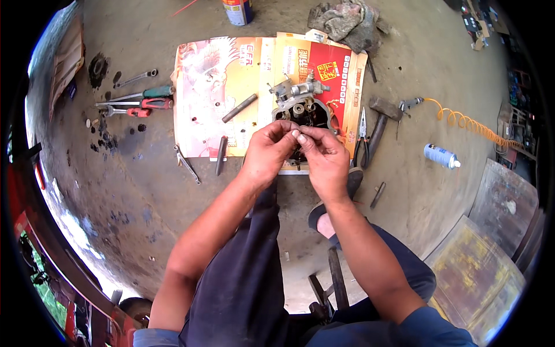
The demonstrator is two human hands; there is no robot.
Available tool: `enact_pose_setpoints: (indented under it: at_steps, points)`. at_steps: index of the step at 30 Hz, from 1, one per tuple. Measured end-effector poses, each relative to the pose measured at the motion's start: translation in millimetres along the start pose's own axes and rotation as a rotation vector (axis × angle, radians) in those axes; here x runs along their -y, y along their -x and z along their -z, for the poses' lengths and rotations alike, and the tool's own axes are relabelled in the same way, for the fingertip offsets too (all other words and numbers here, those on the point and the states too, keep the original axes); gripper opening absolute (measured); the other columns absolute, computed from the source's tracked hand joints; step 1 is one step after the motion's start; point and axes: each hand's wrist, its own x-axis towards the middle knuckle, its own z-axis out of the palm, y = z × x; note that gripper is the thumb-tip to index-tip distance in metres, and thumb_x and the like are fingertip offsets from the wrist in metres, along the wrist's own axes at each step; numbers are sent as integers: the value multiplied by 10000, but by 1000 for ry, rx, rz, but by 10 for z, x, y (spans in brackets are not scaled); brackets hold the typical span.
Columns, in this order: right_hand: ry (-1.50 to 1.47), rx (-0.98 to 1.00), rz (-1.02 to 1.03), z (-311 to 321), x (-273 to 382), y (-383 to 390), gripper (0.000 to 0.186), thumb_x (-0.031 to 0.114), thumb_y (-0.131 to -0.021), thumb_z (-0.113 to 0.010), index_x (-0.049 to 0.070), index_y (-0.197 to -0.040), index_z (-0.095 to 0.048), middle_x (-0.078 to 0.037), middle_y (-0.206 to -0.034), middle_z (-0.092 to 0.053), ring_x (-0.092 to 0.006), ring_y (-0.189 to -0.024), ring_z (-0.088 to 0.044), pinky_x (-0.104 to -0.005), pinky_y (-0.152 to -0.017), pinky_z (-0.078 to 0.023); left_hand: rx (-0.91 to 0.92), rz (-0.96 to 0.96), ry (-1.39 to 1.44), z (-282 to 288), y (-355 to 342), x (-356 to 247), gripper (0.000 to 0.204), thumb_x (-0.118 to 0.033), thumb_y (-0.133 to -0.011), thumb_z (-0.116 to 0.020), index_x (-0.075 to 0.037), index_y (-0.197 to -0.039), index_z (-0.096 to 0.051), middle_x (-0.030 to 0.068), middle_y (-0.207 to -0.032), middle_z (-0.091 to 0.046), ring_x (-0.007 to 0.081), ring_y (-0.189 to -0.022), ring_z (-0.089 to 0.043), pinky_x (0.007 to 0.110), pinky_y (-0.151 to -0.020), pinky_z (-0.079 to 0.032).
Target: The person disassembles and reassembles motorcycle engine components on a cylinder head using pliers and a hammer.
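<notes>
My left hand and my right hand meet fingertip to fingertip, both pinching. Whatever lies between the fingers is too small and covered to make out. Just beyond and below them sits a metal engine part, a dark-cavitied casting with a carburetor-like piece at its far side. My hands hide its near portion. It rests on a flattened, printed cardboard sheet in yellow and red. Left of the casting, a dark metal rod lies on the cardboard, and a second rod lies nearer me.
Right of the cardboard are needle-nose pliers, a hammer, an air gun on an orange coiled hose, and a spray can. Screwdrivers and wrenches lie left. A dirty rag lies beyond.
</notes>
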Motion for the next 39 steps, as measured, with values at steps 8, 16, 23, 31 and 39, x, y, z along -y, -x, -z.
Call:
enact_pose_setpoints:
  at_steps: [8, 16, 23, 31, 39]
  points:
    - [215, 120, 15, 125, 23, -104, 130, 81, -982, -715, 2, -1082, -744, -37, -966, -712, -98, -845, -670, -250, -800, -536, 8, 39, -70, 128, 68, -17, 128, -83, -1026, -647, 10, -1106, -683, 0, -903, -680, 54, -782, -585, 218, -673, -483]
    - [-541, 76, -494, 213, 80, -206, 162, 110, -1035, -637, 19, -1162, -680, -64, -1023, -717, -151, -891, -690, -311, -848, -593, -132, -31, -15, 94, 60, -51, 167, -116, -1003, -693, -13, -1135, -696, -7, -937, -695, 56, -749, -572, 208, -648, -442]
    - [-673, 174, -531, 270, 52, -240, 177, 103, -1018, -659, 23, -1177, -667, -91, -1063, -728, -192, -956, -713, -345, -871, -610, -16, -96, -35, 85, 68, -35, 179, -119, -1021, -666, 0, -1153, -680, -9, -954, -688, 40, -794, -570, 205, -681, -451]
    - [-774, 178, -511, 306, -62, -265, 167, 60, -999, -678, 16, -1159, -681, -93, -1051, -735, -197, -948, -716, -352, -876, -616, -48, -114, -114, 85, 73, -38, 127, -46, -1018, -643, 36, -1111, -670, 19, -947, -706, 60, -863, -626, 228, -781, -528]
    - [-142, 203, -324, 334, 41, -532, 153, 58, -996, -684, -23, -1124, -702, -74, -981, -733, -164, -879, -709, -321, -838, -609, -119, -67, -217, 232, 74, 24, 172, -99, -1012, -663, 17, -1137, -693, 18, -981, -703, 71, -902, -608, 241, -812, -501]
